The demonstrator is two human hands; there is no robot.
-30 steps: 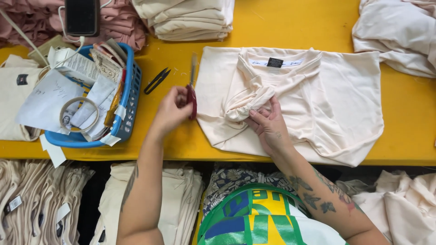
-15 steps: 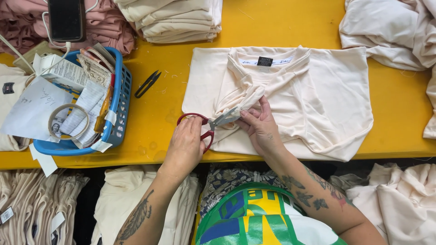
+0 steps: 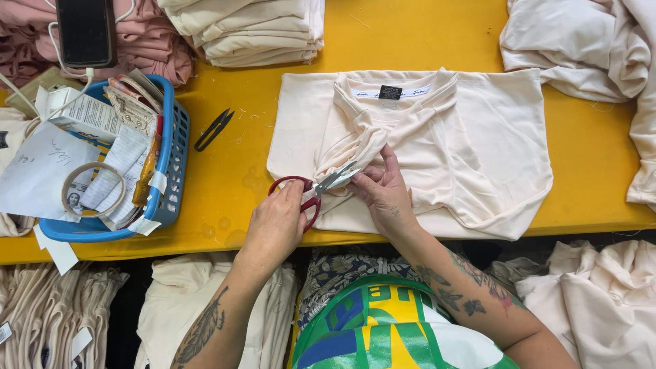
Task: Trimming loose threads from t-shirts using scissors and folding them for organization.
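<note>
A cream T-shirt (image 3: 478,137) lies flat on the yellow table (image 3: 424,34), its neck label at the far edge. One sleeve is bunched up near the shirt's left side. My left hand (image 3: 277,225) grips red-handled scissors (image 3: 311,191), whose blades point right into the bunched sleeve. My right hand (image 3: 383,191) pinches that bunched cloth right at the blade tips.
A blue basket (image 3: 171,184) full of papers and a tape roll sits at the left. Black thread snips (image 3: 214,128) lie between basket and shirt. Folded cream shirts (image 3: 253,27) are stacked at the far edge, a phone (image 3: 85,31) rests on pink cloth, loose garments (image 3: 588,48) at right.
My left hand brought the scissors from the table left of the shirt down to the bunched sleeve. The right hand kept hold of the cloth.
</note>
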